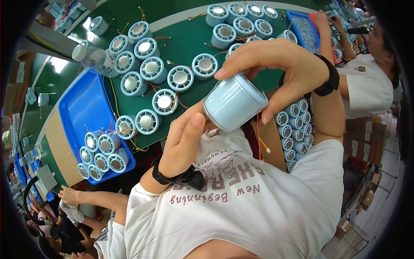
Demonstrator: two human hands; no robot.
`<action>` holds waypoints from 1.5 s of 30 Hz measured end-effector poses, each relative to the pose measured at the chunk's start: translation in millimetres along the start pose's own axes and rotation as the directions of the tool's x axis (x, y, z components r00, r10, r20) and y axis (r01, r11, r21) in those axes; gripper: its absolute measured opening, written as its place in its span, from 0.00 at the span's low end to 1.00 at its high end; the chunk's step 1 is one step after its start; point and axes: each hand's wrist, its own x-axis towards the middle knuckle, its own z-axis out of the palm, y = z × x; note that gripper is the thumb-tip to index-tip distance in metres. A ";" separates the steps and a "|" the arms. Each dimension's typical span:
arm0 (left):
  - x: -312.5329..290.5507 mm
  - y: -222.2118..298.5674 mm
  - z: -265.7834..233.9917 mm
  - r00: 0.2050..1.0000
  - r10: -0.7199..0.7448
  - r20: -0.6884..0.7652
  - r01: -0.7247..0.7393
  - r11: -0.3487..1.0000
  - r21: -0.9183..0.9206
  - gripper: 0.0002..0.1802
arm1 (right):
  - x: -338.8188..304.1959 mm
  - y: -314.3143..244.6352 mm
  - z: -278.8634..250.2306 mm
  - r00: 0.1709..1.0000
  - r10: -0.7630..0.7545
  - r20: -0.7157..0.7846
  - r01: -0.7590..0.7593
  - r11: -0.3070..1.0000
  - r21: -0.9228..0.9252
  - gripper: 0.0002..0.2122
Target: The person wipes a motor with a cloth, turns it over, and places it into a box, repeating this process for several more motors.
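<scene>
A light blue cylindrical motor housing (235, 102) is held tilted in front of my chest, with thin red and yellow wires hanging from its right end. My right hand (286, 64) grips it from above, fingertips on its upper left edge and thumb by its right end. At the lower left, my left hand (183, 136) supports it, some of its fingers hidden behind the housing. Just beyond my hands, similar round housings (180, 78) with silver centres and loose wires stand on the green table (189, 112).
To the left, a blue tray (82, 101) bears several housings at its near end, with a clear plastic bottle (97, 58) behind it. More housings (297, 129) fill a carton at right. A blue bin of small parts (304, 32) stands far right, near a co-worker (366, 82).
</scene>
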 end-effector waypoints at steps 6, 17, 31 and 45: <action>6.0 4.7 1.1 0.998 0.069 0.003 -0.067 0.958 0.279 0.35 | -15.4 -5.9 -23.3 0.990 0.139 -0.028 -0.141 0.988 -0.069 0.36; 3.0 7.8 -7.4 0.996 0.094 0.000 -0.090 0.947 0.307 0.33 | -129.2 149.8 -146.5 0.641 0.397 -0.656 -0.757 0.468 -0.457 0.31; 8.3 11.7 -24.4 0.989 0.134 -0.058 -0.105 0.930 0.351 0.24 | -73.9 201.6 -161.4 0.581 0.708 -0.402 -0.689 0.165 -0.706 0.36; -17.5 22.2 -34.7 0.962 0.206 -0.179 -0.114 0.899 0.422 0.17 | 331.6 235.4 -67.5 0.979 0.187 -0.076 -0.166 0.527 -0.834 0.39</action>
